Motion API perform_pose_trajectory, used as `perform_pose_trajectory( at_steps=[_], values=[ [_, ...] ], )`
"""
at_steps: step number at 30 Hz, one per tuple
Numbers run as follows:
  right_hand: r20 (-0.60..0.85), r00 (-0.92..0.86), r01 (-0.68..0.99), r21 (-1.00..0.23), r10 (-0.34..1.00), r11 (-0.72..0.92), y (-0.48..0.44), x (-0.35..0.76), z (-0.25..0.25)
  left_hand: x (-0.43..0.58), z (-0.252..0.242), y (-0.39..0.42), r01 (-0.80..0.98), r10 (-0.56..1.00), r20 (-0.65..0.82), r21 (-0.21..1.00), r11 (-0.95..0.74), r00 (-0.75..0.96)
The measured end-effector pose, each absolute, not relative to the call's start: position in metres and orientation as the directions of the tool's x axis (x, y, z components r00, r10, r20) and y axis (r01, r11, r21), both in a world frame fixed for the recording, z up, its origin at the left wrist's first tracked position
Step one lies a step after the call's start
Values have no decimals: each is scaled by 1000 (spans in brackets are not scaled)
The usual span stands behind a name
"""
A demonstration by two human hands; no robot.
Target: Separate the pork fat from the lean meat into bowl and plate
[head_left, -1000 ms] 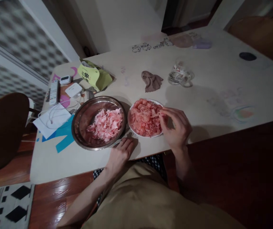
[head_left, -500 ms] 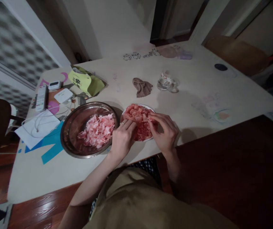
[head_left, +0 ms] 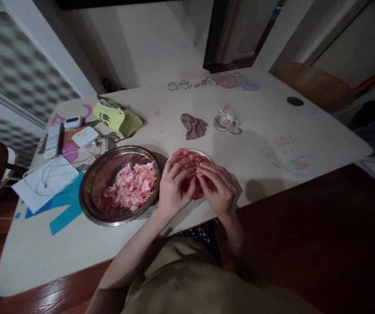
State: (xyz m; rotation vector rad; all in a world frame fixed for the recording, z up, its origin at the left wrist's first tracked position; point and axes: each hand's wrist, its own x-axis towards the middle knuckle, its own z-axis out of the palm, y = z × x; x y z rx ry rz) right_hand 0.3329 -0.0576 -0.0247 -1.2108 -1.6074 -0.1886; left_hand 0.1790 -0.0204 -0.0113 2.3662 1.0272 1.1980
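Observation:
A white-rimmed plate [head_left: 203, 152] bears red raw meat [head_left: 182, 153], partly covered by both hands. Over its left side is my left hand [head_left: 176, 185], a ring on one finger, thumb and fingers bent toward each other at the meat. My right hand [head_left: 218, 187] pinches at a small piece of meat above the plate's right part, its fingertips close to the left ones. To the left a wide steel bowl [head_left: 91, 196] holds a heap of pale pink meat pieces [head_left: 133, 185]. What lies between my left fingertips is too small to make out.
Behind the plate lie a brown cloth [head_left: 193, 126] and a clear glass cup [head_left: 226, 122]. A yellow-green bag [head_left: 118, 117], a remote [head_left: 53, 139], white devices, a cable and paper [head_left: 45, 183] are at the left. The table's near edge runs beside my body.
My left hand has lifted and turned, its thumb now showing, and the two hands' fingertips have come closer together over the plate. The camera view has shifted slightly.

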Motion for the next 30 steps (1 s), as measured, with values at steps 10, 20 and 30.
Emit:
perform_pose_trajectory(
  at_steps=[10, 20, 30],
  values=[
    [824, -12, 872, -268, 567, 409, -56, 333, -30, 174, -14, -18, 407, 714, 616, 590, -698, 332],
    [833, -31, 900, -217, 553, 378, -56, 333, -35, 177, -18, -20, 364, 755, 573, 662, -655, 318],
    [827, 65, 820, -363, 559, 443, -56, 335, -30, 179, -23, -16, 389, 733, 563, 621, -680, 382]
  ],
)
